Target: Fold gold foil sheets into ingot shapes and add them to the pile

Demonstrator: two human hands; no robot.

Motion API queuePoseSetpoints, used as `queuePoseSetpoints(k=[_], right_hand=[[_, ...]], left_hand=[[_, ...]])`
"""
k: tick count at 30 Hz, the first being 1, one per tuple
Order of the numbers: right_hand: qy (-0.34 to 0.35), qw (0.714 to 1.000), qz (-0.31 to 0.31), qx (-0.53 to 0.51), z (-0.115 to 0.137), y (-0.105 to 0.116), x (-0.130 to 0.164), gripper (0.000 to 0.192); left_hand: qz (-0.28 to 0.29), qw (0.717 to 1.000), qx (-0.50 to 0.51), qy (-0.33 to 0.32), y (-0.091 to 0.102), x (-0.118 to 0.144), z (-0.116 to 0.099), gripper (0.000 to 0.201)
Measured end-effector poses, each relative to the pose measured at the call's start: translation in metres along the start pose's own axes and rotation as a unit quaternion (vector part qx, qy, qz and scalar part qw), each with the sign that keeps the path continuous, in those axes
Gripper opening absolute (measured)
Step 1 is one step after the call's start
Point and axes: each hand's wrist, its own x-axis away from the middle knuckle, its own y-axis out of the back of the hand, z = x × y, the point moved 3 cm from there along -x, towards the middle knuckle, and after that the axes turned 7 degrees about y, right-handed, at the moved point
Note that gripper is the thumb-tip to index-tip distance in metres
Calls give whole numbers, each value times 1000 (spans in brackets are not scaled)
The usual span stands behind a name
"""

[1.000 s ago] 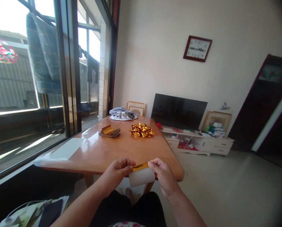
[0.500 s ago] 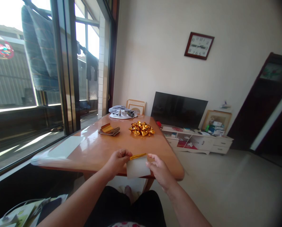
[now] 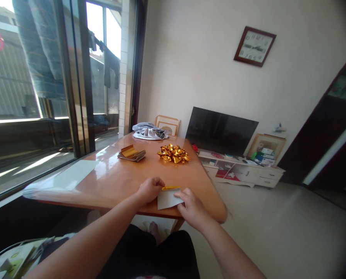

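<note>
A small sheet of foil paper point(image 3: 167, 197), white on its upper face with a gold edge folded over at the far side, lies on the near edge of the orange wooden table point(image 3: 123, 180). My left hand point(image 3: 150, 190) pinches its left end. My right hand point(image 3: 190, 205) presses fingertips on its right side. Farther back on the table sits a pile of folded gold paper pieces point(image 3: 173, 153) and a small stack of gold-and-white sheets point(image 3: 131, 153).
Folded cloth point(image 3: 148, 131) lies at the table's far end. A window wall runs along the left. A TV point(image 3: 222, 130) on a low white cabinet point(image 3: 242, 170) stands at the back right; a clock point(image 3: 254, 45) hangs above. Papers point(image 3: 12, 259) lie at lower left.
Both hands have lowered the paper from in front of me down onto the table's near edge. The view has turned a little to the left and tilted down.
</note>
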Motion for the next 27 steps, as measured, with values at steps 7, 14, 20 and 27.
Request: queuePoseSetpoints(k=[7, 14, 20, 27], right_hand=[[62, 995, 7, 77, 0, 5, -10, 26], [61, 996, 20, 68, -5, 0, -12, 24], [52, 996, 35, 67, -4, 4, -15, 23], [46, 996, 42, 61, -3, 7, -16, 22]], left_hand=[[-11, 997, -71, -24, -1, -11, 4, 18], [8, 990, -107, -87, 0, -9, -4, 17], [-66, 965, -169, -188, 8, 9, -13, 20], [-37, 926, -265, -266, 9, 25, -15, 29]])
